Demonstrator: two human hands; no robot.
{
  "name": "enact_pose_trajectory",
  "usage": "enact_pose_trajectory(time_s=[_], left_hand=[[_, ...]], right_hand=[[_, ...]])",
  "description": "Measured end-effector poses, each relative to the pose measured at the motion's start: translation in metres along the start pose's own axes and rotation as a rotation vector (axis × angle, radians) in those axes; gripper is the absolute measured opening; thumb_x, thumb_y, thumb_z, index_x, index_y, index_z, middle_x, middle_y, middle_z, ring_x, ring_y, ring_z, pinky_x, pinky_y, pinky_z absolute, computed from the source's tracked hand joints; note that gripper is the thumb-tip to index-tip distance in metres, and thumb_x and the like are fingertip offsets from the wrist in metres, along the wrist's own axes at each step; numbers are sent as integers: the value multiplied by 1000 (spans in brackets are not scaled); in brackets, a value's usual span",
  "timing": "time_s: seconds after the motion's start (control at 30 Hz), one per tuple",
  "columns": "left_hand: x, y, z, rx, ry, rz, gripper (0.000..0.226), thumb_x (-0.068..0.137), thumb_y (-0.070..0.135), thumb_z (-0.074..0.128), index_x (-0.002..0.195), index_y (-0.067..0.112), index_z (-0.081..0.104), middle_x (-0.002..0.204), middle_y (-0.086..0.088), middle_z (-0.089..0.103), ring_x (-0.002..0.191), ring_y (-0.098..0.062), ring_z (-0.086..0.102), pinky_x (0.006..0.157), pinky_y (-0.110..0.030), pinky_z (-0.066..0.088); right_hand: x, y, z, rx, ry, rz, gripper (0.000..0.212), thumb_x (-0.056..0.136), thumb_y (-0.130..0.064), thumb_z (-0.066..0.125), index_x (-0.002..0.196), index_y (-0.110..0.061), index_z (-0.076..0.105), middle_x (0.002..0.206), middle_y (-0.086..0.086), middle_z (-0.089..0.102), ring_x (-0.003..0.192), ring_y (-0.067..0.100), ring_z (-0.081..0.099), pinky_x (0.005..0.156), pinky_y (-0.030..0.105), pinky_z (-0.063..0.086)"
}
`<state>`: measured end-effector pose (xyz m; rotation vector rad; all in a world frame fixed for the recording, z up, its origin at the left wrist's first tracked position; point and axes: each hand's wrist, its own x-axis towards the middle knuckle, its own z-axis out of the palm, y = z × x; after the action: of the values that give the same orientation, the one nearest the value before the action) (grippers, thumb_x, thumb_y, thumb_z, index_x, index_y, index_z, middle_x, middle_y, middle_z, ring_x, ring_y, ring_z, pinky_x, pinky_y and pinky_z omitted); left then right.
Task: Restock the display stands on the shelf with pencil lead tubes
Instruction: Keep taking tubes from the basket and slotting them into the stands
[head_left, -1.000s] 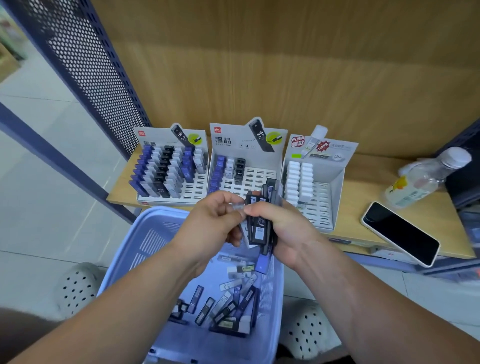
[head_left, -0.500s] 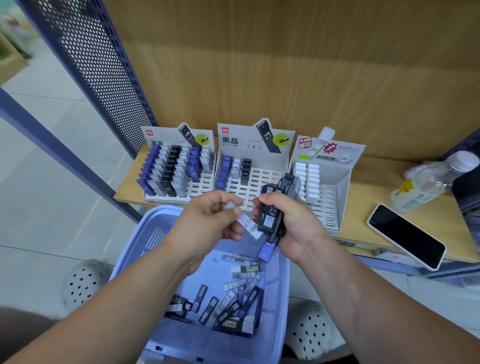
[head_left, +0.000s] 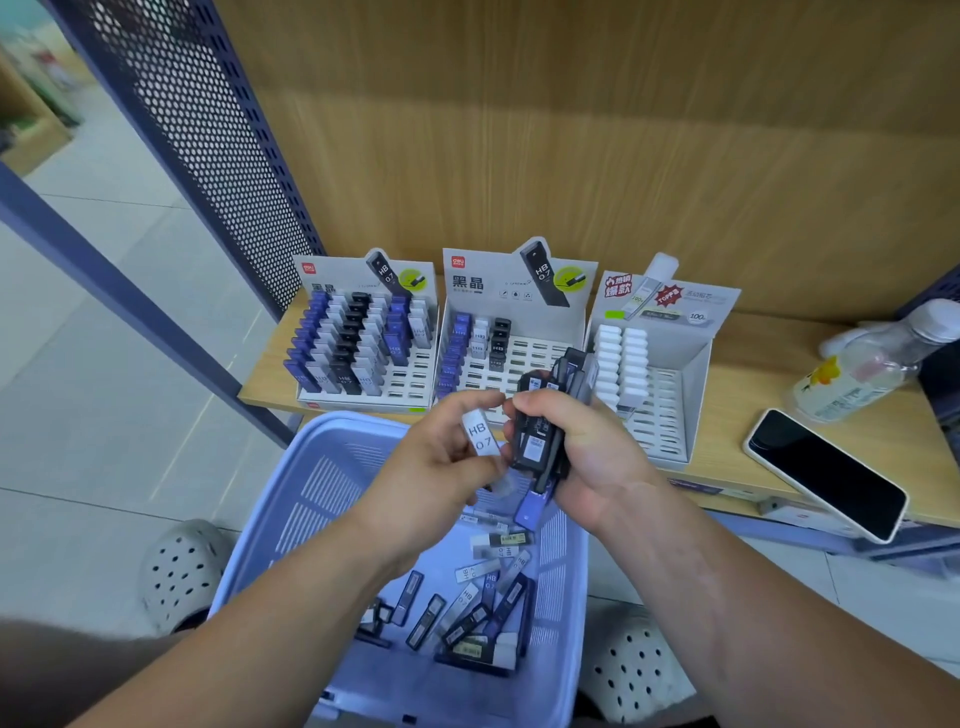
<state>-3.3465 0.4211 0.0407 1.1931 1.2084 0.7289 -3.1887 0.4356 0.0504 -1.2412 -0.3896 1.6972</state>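
Observation:
My left hand (head_left: 436, 467) pinches a white lead tube (head_left: 482, 439) marked HB 0.7. Beside it my right hand (head_left: 587, 452) grips a bundle of dark and blue lead tubes (head_left: 540, 431). Both hands hover over a lilac plastic basket (head_left: 332, 478) with several loose tubes (head_left: 467, 608) in its bottom. Three display stands sit on the wooden shelf behind: the left stand (head_left: 410, 384) is nearly full, the middle stand (head_left: 535, 358) holds three short rows at its left, and the right stand (head_left: 670, 410) holds two rows of white tubes.
A black phone (head_left: 826, 473) overhangs the shelf edge at the right, near a clear bottle (head_left: 867, 369) lying on its side. A perforated blue metal panel (head_left: 208, 135) bounds the shelf on the left. Two white clogs (head_left: 182, 571) stand on the tiled floor beside the basket.
My left hand has drawn the white tube out of the bundle and turned it so its label shows. The view has drifted closer to the shelf.

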Motion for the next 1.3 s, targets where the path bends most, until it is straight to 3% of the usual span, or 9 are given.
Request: enact_pose_trajectory(time_s=[0.17,0.3,0.43,0.5,0.6,0.73,0.83,1.03,1.3], left_hand=[[15,3,-7,-30,90,-11,30,99,0,53,121,18,46,69,-3,70,69,-20,58,66,-33,45],[50,4,-28,86,105,-6,6,104,7,46,107,11,49,77,-11,73,71,-25,63,65,-34,49],[96,7,-41,288,185,41,5,99,13,59,99,16,63,88,-10,67,66,-14,67,62,-28,54],[119,7,-47,430,248,104,5,94,13,67,97,16,68,85,-2,65,67,-11,63,63,-24,54],[145,6,-54,615,264,201,9,88,12,74,93,18,70,80,10,62,68,-2,56,69,-16,48],[168,4,-62,840,211,297,12,84,11,77,83,20,69,73,16,58,69,-6,56,74,-26,50],[177,0,-65,940,134,372,7,83,7,77,83,12,72,73,9,60,71,-14,57,74,-30,51],[186,-9,-68,1035,71,448,6,82,9,77,81,12,73,73,7,59,71,-17,55,72,-37,54],[196,-13,-63,1033,50,523,5,83,7,75,82,12,74,74,6,64,66,-13,55,71,-36,56]], right_hand=[[2,-2,-9,28,40,15,26,84,-2,72,108,4,65,89,16,66,68,22,67,59,34,57],[4,-1,-16,40,64,45,17,83,-3,74,98,0,67,89,16,67,69,24,63,61,36,58],[4,-1,-22,41,63,59,8,83,-1,71,91,-2,68,85,16,65,68,23,62,64,37,57],[6,-2,-23,47,66,64,3,84,0,70,84,-3,70,84,16,65,68,23,62,62,36,57],[11,-5,-23,61,82,73,6,84,-1,71,90,-1,69,85,15,68,68,23,63,59,35,58],[21,-6,-24,78,102,91,20,82,-3,73,102,0,68,88,14,71,69,23,66,60,34,58],[26,-8,-25,73,98,101,21,77,-4,74,97,0,69,88,15,70,68,22,65,60,34,58],[34,-11,-20,87,84,115,38,57,-12,78,92,-1,68,87,15,69,67,23,64,59,34,58],[34,-10,-21,92,93,129,42,57,-13,78,96,-2,68,88,15,71,68,23,65,59,34,58]])
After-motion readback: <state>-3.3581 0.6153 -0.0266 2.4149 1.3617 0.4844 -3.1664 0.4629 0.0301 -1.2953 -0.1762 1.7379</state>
